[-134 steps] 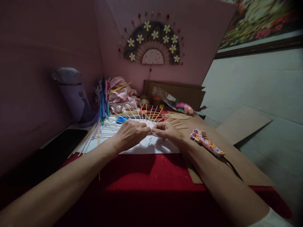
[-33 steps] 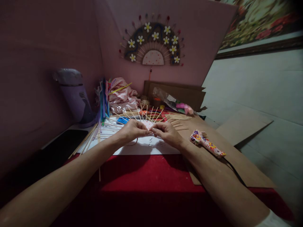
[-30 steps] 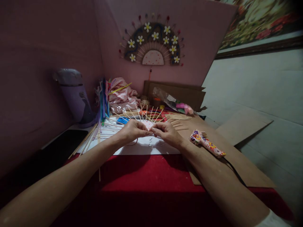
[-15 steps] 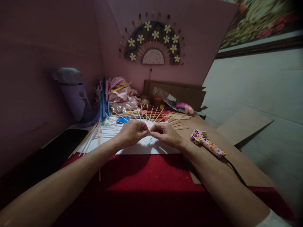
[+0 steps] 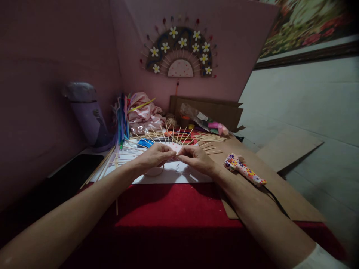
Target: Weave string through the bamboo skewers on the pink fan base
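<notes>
Both left hand [image 5: 156, 154] and right hand [image 5: 196, 158] are pinched closed, what's gripped kinda hidden, at the near edge of a pink-dotted white half-disc [image 5: 176, 147] with pale wooden sticks [image 5: 187, 137].

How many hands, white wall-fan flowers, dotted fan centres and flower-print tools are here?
Hands: 2 (left hand, right hand)
White flowers on the wall fan: 10
Dotted fan centres: 2 (wall centre, lower centre)
Flower-print tool: 1
Total: 15
</notes>
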`<action>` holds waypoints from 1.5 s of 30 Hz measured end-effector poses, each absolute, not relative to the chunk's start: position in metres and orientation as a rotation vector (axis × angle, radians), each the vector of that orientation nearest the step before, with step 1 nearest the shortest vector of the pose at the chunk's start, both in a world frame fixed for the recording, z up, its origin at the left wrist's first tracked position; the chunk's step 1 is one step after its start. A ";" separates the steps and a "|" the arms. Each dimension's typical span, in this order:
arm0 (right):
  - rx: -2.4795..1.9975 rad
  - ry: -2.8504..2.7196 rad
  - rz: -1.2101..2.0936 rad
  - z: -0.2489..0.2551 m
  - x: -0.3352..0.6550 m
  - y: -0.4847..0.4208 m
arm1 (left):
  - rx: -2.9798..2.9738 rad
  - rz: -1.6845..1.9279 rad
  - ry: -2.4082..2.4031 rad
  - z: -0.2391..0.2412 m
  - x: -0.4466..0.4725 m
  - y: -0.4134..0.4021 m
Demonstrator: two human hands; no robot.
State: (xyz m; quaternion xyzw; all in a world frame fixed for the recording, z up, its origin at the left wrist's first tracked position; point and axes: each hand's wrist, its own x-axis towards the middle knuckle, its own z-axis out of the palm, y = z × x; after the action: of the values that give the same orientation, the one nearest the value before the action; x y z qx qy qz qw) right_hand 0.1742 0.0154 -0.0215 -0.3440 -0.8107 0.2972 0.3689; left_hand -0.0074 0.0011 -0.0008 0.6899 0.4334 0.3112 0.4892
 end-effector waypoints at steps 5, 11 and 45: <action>-0.913 -2.089 0.673 -0.023 0.172 0.016 | 1.909 0.795 1.071 -0.006 -0.007 0.005; -0.853 -2.151 0.569 -0.020 0.172 0.010 | 2.116 0.812 1.064 -0.007 -0.008 0.006; -0.761 -2.177 0.538 -0.023 0.174 0.013 | 2.110 0.805 1.049 -0.011 -0.010 0.011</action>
State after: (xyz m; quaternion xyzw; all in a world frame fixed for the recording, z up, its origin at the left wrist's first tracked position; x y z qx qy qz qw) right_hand 0.1736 0.0135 -0.0226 -0.2977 -0.8513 0.2105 0.3773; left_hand -0.0098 0.0110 -0.0110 0.8029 0.3991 0.3063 0.3199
